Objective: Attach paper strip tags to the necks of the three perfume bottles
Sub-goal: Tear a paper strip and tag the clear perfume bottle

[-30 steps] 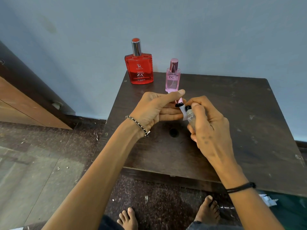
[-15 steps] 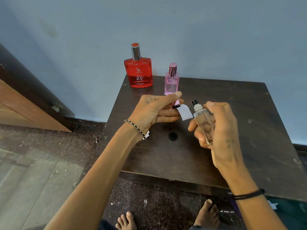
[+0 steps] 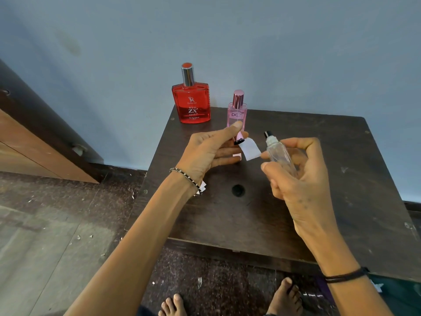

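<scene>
Hands work above the counter's middle: left hand pinches the paper strip, right hand grips the clear bottle. Wrap snugly under its pump.

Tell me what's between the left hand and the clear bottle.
In the head view, a white paper strip held by the left hand spans most of the way to the clear bottle.

Two bottles stand on the table, behind both hands.
</scene>
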The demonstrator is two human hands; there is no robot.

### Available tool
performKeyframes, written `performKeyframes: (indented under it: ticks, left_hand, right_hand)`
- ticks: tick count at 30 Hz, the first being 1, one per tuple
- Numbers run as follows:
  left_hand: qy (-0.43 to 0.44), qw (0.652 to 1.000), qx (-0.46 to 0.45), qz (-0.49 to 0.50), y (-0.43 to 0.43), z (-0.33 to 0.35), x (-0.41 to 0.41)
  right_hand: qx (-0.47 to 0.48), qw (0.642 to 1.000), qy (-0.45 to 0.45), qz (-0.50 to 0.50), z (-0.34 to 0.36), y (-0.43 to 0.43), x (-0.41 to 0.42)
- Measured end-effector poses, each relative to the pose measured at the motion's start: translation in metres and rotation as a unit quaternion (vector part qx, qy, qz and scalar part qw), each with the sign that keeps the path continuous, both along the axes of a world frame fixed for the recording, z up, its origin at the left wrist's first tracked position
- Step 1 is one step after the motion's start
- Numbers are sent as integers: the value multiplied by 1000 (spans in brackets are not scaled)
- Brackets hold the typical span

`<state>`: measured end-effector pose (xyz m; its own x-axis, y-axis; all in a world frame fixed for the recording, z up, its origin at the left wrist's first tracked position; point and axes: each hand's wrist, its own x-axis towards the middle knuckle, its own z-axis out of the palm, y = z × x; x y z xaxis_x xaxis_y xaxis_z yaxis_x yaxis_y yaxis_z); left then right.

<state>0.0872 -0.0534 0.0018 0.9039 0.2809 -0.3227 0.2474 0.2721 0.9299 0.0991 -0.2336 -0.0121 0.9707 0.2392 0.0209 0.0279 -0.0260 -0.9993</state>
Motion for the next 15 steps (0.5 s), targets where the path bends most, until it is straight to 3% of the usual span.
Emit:
performKeyframes:
  ticks: [5,15]
  left_hand:
    - [-4,998,-46,41,2,-1,4]
    - [-6,997,-73,28,1,-2,4]
  right_hand:
    - [-32,998,-59,-15,3,-1,-5]
    - [-146,977,-156,-26,0,5,-7]
